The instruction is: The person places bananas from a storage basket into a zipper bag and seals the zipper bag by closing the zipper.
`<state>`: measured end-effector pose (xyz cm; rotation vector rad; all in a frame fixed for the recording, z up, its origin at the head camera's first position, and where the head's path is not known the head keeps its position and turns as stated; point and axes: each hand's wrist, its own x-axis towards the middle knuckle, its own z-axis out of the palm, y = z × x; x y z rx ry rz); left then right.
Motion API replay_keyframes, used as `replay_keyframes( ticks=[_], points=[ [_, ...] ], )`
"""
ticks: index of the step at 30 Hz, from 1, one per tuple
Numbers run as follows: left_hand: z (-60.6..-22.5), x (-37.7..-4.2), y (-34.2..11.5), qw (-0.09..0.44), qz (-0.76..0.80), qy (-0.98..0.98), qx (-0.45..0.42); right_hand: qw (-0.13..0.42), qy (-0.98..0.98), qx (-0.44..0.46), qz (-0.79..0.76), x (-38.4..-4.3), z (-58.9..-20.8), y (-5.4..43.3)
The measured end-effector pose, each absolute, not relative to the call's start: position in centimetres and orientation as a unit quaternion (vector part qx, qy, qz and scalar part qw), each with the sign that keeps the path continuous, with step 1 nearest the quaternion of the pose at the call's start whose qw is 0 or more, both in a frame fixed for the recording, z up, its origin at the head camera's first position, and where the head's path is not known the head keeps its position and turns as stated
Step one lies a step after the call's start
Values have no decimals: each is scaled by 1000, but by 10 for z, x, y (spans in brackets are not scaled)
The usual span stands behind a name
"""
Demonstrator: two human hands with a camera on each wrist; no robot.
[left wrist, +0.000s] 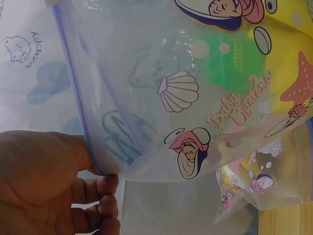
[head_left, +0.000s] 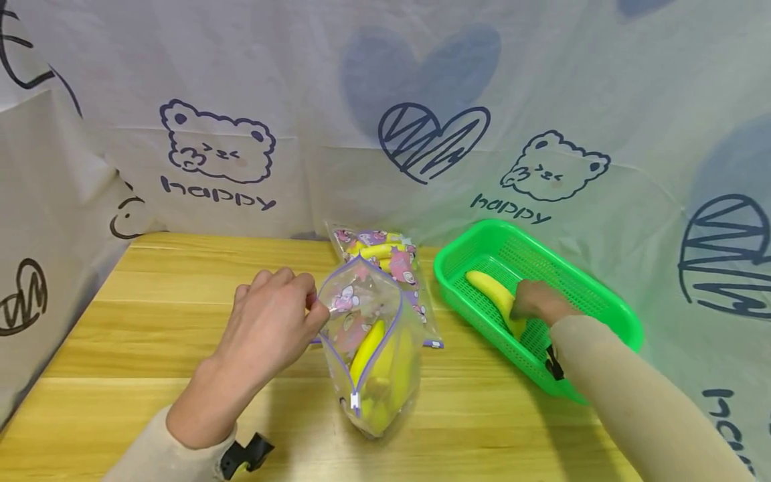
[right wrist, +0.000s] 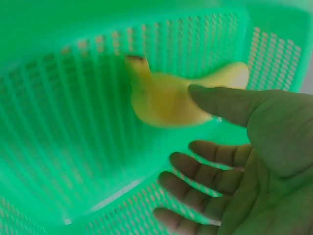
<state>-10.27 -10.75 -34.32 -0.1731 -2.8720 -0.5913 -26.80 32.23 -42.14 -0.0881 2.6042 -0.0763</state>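
My left hand [head_left: 268, 325] pinches the purple-edged rim of a clear zip bag [left wrist: 181, 142] between thumb and fingers. The bag stands with its mouth spread and its white slider [head_left: 355, 400] at the near end. Yellow bananas [head_left: 369, 349] show inside it. On the right, my right hand [head_left: 539, 300] reaches down into a green basket [head_left: 460, 308]. A yellow banana [right wrist: 168, 100] lies there; in the right wrist view the thumb overlaps it, while the other fingers are spread, pointing below it.
Behind the held bag, a second printed zip bag [head_left: 400, 264] with bananas in it lies flat on the wooden table [head_left: 181, 308]. A pale cloth [head_left: 325, 80] with bear and heart drawings hangs along the back and sides. The basket's raised walls surround my right hand.
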Motion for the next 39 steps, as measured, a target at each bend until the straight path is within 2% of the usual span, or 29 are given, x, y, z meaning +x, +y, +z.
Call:
replay_keyframes(
  ticks=[4, 8, 12, 30, 34, 39],
  points=[
    [-343, -103, -107, 102, -200, -973, -57, 235, 968, -86, -15, -274, -416, 331],
    [-343, -102, -105, 99, -199, -973, -56, 238, 965, -109, -23, -276, -427, 336],
    [-343, -103, -104, 96, -199, -974, -57, 252, 962, -96, -45, -272, -440, 338],
    [-342, -104, -101, 94, -201, -973, -60, 234, 971, -42, -33, -268, -463, 344],
    [-342, -104, -101, 96, -200, -973, -61, 207, 977, -47, -14, -270, -463, 345],
    [-340, -104, -103, 93, -202, -973, -57, 144, 987, -64, 38, -274, -455, 342]
  ],
)
